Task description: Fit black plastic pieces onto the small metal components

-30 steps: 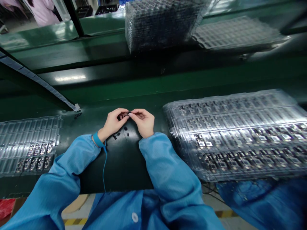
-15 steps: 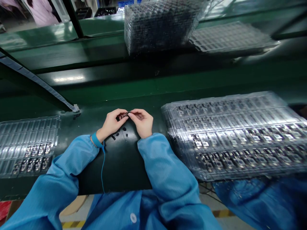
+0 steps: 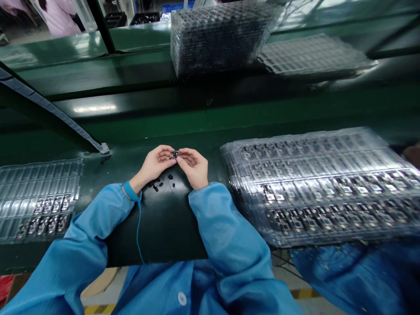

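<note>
My left hand [image 3: 155,163] and my right hand [image 3: 194,166] meet over the dark green bench, fingertips pinched together on one small black component [image 3: 173,154]. Both hands are closed on it. Several tiny black pieces [image 3: 159,183] lie loose on the bench just below my hands. A blue wrist strap [image 3: 130,191] with a thin blue cord circles my left wrist. Blue sleeves cover both arms.
A stack of clear plastic trays [image 3: 321,183] holding several small parts sits to the right. A flatter clear tray [image 3: 36,199] lies at the left. More tray stacks [image 3: 219,35] stand on the far shelf. A tape strip [image 3: 59,116] runs diagonally at left. A person in pink [image 3: 59,15] stands far back.
My hands stay together on the small component, shifting only slightly; my fingers have turned the piece a little. The view has drifted slightly.
</note>
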{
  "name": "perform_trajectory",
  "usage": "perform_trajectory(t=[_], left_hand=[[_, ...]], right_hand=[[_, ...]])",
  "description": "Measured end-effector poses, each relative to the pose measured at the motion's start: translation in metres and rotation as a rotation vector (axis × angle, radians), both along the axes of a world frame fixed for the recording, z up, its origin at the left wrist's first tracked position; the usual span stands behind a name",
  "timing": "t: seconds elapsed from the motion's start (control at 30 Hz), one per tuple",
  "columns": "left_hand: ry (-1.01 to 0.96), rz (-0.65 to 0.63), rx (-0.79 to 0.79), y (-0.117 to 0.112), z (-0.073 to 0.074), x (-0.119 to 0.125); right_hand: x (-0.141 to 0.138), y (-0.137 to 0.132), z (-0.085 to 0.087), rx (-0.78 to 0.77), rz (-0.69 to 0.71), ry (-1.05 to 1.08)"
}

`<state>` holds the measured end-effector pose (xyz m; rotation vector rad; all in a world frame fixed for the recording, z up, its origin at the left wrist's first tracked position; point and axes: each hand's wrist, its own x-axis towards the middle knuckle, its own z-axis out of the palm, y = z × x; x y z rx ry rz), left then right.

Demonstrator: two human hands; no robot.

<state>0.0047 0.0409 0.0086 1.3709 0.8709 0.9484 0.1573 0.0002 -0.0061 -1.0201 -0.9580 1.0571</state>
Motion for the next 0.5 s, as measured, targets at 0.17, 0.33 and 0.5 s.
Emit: perform_trajectory(t=[0.17,0.33,0.5], left_hand=[[-0.105,0.057,-0.090,0.0024,-0.0001,-0.0004],[-0.113,0.070,-0.081,0.0029,0.0001,0.0000],[-0.077,0.078,-0.092,0.0016,0.0064,-0.0005]], right_hand=[[0.0004,0.0012,-0.0028,-0.017,-0.027,-0.069],[-0.0007,0.0011,-0.0033,-0.009,0.012,-0.206],[-0.0024,-0.0004,-0.0024,0.006,-0.002,-0.245]])
